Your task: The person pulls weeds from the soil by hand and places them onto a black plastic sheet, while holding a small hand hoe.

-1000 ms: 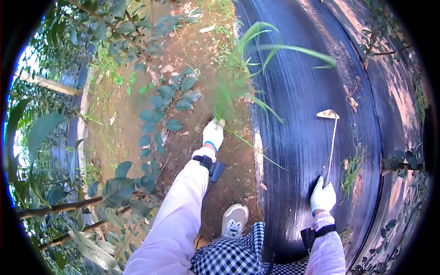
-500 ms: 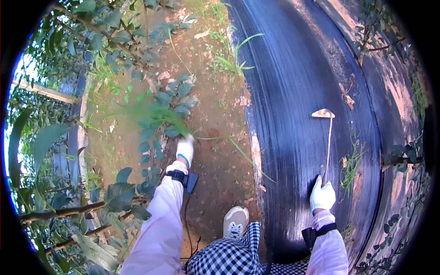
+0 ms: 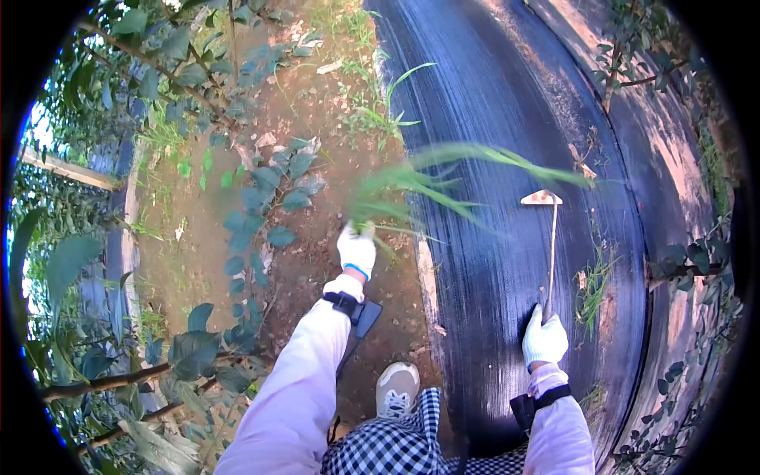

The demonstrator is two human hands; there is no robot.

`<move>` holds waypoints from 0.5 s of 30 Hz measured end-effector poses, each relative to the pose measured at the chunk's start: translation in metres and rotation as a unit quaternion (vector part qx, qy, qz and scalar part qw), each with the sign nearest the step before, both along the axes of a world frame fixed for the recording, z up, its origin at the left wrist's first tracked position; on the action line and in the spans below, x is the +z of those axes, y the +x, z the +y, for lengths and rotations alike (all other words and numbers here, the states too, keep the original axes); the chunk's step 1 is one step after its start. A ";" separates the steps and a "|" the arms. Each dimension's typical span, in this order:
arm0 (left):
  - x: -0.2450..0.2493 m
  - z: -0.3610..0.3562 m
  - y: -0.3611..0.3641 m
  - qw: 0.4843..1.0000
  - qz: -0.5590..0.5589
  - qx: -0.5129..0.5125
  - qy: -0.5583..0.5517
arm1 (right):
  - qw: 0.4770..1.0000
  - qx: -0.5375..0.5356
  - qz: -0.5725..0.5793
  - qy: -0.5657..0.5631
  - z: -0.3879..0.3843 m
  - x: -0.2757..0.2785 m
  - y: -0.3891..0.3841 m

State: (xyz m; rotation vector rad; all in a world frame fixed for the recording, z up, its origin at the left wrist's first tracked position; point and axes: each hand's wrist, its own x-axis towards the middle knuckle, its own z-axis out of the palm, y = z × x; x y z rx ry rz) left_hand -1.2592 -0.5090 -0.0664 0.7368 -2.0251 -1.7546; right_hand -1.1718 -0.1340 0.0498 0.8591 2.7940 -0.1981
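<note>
Left grip [image 3: 356, 249] clutches grass tuft [image 3: 412, 186] fanning rightward.

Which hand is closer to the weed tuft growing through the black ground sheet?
Right. The right hand, gripping the hoe handle, is just beside the weed tuft. The left hand is over the soil, clutching a bunch of grass.

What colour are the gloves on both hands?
White: left hand gripping grass, right hand gripping the hoe. Head view shows it.
</note>
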 end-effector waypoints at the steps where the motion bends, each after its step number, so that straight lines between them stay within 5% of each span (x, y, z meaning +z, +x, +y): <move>1: 0.021 0.010 -0.011 0.998 -0.022 0.022 0.051 | 1.000 0.000 -0.003 -0.001 -0.001 0.003 0.000; 3: 0.087 0.052 -0.034 0.988 -0.037 0.033 0.146 | 1.000 0.003 0.004 0.001 -0.003 -0.001 0.002; 4: 0.105 0.078 -0.047 0.991 -0.043 -0.062 0.114 | 1.000 0.005 0.010 -0.002 -0.004 0.001 0.002; 5: 0.146 0.108 -0.052 0.955 -0.043 -0.179 0.234 | 1.000 0.005 0.012 0.004 -0.003 -0.003 0.003; 6: 0.157 0.130 -0.061 0.902 0.004 -0.336 0.272 | 1.000 0.004 0.015 0.010 -0.002 -0.005 0.003; 8: 0.163 0.154 -0.073 0.810 -0.011 -0.495 0.315 | 1.000 -0.001 0.003 0.003 -0.004 0.001 0.003; 11: 0.150 0.120 -0.064 0.913 -0.099 -0.357 0.167 | 1.000 -0.017 -0.007 -0.003 -0.002 -0.002 0.002; 13: 0.104 0.072 -0.045 0.979 -0.059 -0.183 -0.072 | 1.000 -0.022 -0.015 -0.004 -0.002 -0.002 0.001; 15: 0.044 -0.004 -0.018 0.949 -0.024 0.028 -0.313 | 0.999 -0.022 -0.024 -0.004 0.000 -0.005 0.001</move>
